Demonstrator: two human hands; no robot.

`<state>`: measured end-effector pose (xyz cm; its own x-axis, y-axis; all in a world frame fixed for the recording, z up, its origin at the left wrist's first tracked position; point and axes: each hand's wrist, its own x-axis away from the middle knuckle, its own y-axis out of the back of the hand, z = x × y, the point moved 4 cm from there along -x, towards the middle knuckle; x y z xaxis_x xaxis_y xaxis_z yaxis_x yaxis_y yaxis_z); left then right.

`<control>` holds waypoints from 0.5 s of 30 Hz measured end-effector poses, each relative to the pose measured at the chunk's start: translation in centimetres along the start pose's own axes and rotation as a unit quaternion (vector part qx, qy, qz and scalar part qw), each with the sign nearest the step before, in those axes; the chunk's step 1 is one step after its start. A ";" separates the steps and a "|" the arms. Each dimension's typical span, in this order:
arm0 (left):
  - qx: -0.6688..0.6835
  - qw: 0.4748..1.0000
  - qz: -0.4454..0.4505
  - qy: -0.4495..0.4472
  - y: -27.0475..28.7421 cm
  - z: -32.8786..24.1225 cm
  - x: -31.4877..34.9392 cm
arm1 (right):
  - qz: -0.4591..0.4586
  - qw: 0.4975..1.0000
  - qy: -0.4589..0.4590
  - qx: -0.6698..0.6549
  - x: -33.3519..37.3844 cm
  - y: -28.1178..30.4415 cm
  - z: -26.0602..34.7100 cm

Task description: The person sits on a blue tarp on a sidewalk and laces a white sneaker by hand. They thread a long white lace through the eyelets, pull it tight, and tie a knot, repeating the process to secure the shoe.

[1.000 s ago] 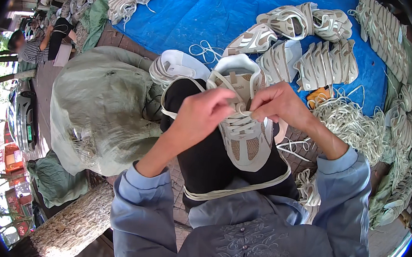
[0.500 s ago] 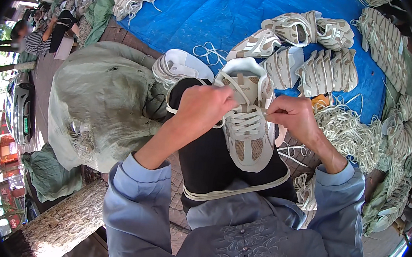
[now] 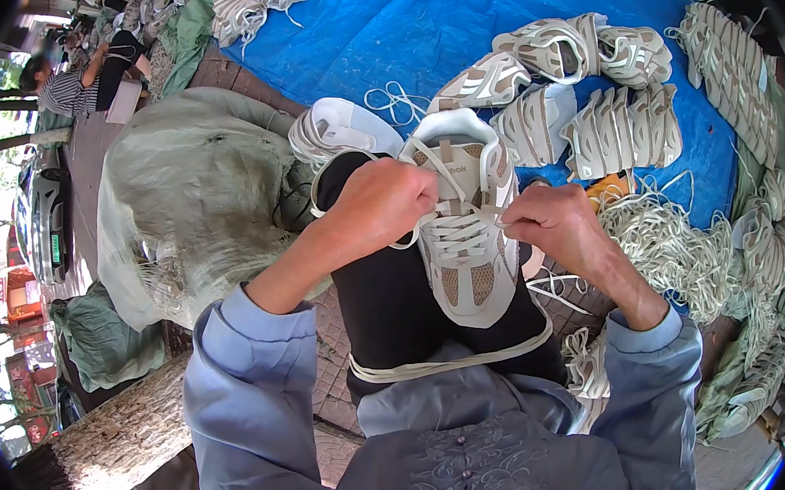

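A beige and white sneaker upper rests on my black-clad thighs, its toe toward me. White shoelace crisscrosses its lower eyelets, and a loose length lies over the tongue. On the left side of the shoe, my left hand is closed with its fingers curled around the lace. Opposite it, my right hand pinches the lace beside the upper eyelets. The fingertips of the left hand are partly hidden. A pale cord loops across both thighs.
Shoe uppers lie in rows on a blue tarp ahead. Loose laces are heaped at right, near more stacked uppers. A large pale sack and a log sit at left. A person sits far left.
My left hand has shifted slightly left and down, away from the tongue, and its fingers are more closed. The right hand stays near the eyelets with its pinch.
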<state>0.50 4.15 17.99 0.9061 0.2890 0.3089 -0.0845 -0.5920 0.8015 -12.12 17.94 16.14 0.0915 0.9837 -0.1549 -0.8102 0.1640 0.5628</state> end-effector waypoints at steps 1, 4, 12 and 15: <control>0.031 0.999 0.020 0.004 -0.1 0.5 -0.1 | 0.002 1.000 -0.001 -0.001 0.1 0.0 -0.1; 0.070 0.996 0.041 0.023 -0.4 1.2 0.0 | 0.012 1.000 -0.001 -0.010 0.0 -0.1 -0.2; 0.127 0.990 0.017 0.063 -1.1 1.1 0.3 | 0.018 1.000 -0.002 -0.004 0.1 -0.5 -0.6; 0.053 0.998 -0.003 0.031 -1.0 0.2 0.4 | 0.023 1.000 -0.008 -0.004 0.0 -0.4 -0.5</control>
<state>1.02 4.75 17.24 0.8793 0.3366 0.3369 -0.0310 -0.6655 0.7457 -12.02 17.87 15.52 0.0641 0.9912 -0.1156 -0.8186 0.1185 0.5619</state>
